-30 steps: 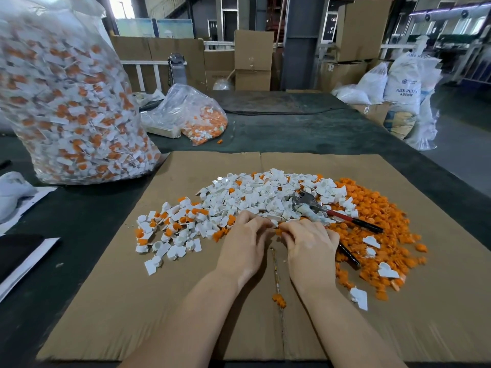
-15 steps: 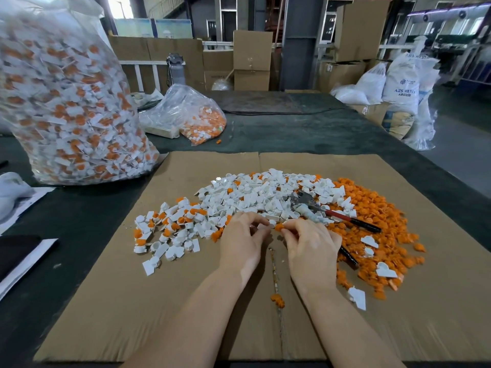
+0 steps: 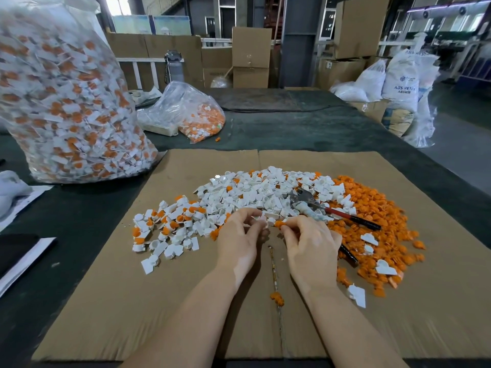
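Cardboard sheeting (image 3: pixel 106 301) covers the tabletop (image 3: pixel 79 208) before us. Its centre crease could snag any piece we drop, and one orange stray (image 3: pixel 276 298) lies on it now. The big clear bag (image 3: pixel 66 102) of joined parts stands at the sheet's far left corner, where a nudge could slump it onto our sorting. The white heap (image 3: pixel 239 197) and orange heap (image 3: pixel 372 213) touch along one edge, so a careless sweep would mix them further. Red-handled pliers (image 3: pixel 342 212) lie across that border, just beside our right hand (image 3: pixel 310 248), where a knuckle could catch them. That hand's curled fingertips pinch an orange plug (image 3: pixel 280 223). Our left hand (image 3: pixel 239 243) pinches a white cap (image 3: pixel 259 217). Both pieces sit at the white heap's near edge. Pressed askew, we judge, the plug could pop free and skitter off.
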The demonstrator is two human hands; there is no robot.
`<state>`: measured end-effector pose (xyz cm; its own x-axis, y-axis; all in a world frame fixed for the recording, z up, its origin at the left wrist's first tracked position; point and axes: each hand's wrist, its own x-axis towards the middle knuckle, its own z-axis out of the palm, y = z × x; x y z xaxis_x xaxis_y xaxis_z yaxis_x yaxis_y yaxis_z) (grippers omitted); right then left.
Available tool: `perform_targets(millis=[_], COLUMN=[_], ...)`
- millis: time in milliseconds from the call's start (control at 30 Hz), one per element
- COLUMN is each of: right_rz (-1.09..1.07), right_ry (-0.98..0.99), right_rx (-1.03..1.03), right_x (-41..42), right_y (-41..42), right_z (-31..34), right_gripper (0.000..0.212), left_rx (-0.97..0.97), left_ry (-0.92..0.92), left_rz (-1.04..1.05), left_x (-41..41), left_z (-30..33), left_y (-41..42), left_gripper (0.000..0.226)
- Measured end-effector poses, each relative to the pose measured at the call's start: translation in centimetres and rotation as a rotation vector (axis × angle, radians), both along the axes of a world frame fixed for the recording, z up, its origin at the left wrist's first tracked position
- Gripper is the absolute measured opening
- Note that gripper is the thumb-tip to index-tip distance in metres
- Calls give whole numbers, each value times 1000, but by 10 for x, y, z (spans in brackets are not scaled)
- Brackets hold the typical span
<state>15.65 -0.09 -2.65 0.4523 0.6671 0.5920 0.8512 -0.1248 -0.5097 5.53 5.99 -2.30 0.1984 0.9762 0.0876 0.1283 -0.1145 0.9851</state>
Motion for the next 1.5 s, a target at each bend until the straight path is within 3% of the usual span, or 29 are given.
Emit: perform_targets(millis=[133,600,900,1067,1333,1500], right_rz=[39,106,139,149,197,228], right_ry=[-15,-27,0,47,74,53], right_rx=[-1,-81,-121,-130,-22,-30], right_x=[-1,-3,-1,1,-1,-1], right_y=[-1,-2,-1,-2,-5,-6], right_z=[1,2,1,2,6,7], right_gripper=[10,27,25,25,7,25], left_rx=[-78,101,134,219,-34,-22], left_ry=[-108,130,151,257,-50,-28], left_rz=[-39,-123,-88,-129,-83,-95], left_x=[-2,-6,-6,-5,-7,-8], left_z=[-2,0,-1,1,2,1], left_y=[2,-4,-6,-8,-4,-5], left_gripper=[15,5,18,20,6,8])
